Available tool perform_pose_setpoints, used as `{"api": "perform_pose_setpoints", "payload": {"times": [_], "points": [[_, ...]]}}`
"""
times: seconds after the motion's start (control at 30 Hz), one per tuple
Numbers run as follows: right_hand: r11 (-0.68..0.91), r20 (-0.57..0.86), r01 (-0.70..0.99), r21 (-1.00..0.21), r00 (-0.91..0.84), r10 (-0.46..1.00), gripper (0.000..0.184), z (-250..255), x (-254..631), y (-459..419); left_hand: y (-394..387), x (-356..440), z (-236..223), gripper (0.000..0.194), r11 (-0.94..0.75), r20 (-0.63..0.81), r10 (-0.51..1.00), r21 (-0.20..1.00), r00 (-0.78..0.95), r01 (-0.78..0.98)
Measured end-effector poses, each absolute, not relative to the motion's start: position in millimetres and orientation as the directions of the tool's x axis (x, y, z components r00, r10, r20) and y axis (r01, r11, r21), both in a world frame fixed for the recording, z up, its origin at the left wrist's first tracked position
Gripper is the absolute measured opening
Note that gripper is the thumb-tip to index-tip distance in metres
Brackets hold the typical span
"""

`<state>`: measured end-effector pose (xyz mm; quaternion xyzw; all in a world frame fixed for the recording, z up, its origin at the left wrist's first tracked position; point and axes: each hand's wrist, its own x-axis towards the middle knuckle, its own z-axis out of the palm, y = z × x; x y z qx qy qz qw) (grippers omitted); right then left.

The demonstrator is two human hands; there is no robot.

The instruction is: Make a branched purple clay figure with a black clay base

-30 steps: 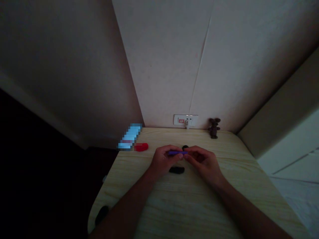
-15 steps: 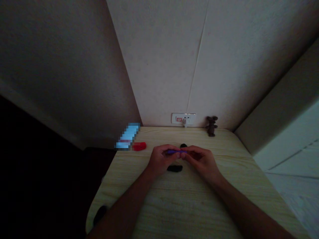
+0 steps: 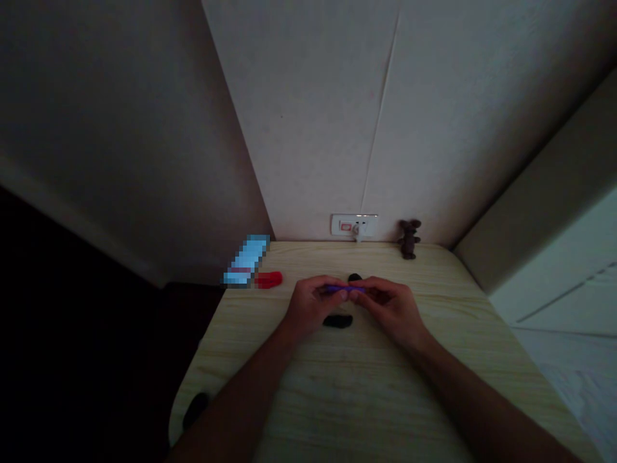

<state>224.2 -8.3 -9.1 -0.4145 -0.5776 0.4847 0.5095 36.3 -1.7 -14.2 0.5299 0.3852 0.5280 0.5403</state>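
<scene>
A thin purple stick-shaped piece (image 3: 345, 289), its material unclear, is pinched between both hands above the table. My left hand (image 3: 312, 302) is closed on its left part, thumb and fingertips together. From the other side my right hand (image 3: 388, 305) grips the right part, and the two thumbs nearly meet in the middle. Just below the hands a black elongated lump (image 3: 338, 321) lies on the wood. A second, rounder black lump (image 3: 355, 278) peeks out behind the fingertips, partly hidden.
The pale wooden table (image 3: 366, 392) meets the wall at the back. Left of the hands lie a red piece (image 3: 270, 280) and a pixelated phone-like slab (image 3: 247, 260). A brown bear-like figure (image 3: 409, 239) stands near the socket (image 3: 354, 225). A dark object (image 3: 195, 410) sits by my left forearm.
The view has shifted a little, so the table sits slightly higher. Slightly more of the purple piece shows toward the right hand; both hands keep their hold.
</scene>
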Motion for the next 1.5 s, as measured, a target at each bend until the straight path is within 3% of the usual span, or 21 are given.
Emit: {"api": "perform_pose_setpoints", "payload": {"times": [0.13, 0.4, 0.63, 1.17, 1.5], "points": [[0.185, 0.185, -0.01, -0.983, -0.092, 0.978, 0.036, -8.8, 226.2, -7.6, -0.6, 36.3, -16.3, 0.041, -0.111, 0.143, 0.981, 0.969, 0.132, -0.223], [0.159, 0.162, -0.033, -0.987, -0.111, 0.98, 0.039, -11.0, 224.9, -6.4, -0.1, 35.6, -12.1, 0.031, -0.1, 0.118, 0.987, 0.983, 0.111, -0.152], [0.178, 0.183, -0.053, -0.983, -0.138, 0.973, 0.03, -14.0, 225.7, -5.0, -1.3, 36.6, -9.8, 0.028, -0.114, 0.134, 0.983, 0.98, 0.121, -0.164], [0.157, 0.163, -0.052, -0.986, -0.143, 0.976, 0.024, -6.6, 221.9, -9.8, -0.8, 37.3, -16.4, 0.035, -0.081, 0.12, 0.971, 0.978, 0.208, -0.191], [0.249, 0.256, -0.059, -0.967, -0.206, 0.945, 0.018, -11.4, 223.2, -8.4, -0.5, 37.8, -14.8, 0.035, -0.068, 0.122, 0.964, 0.972, 0.237, -0.225]]}}
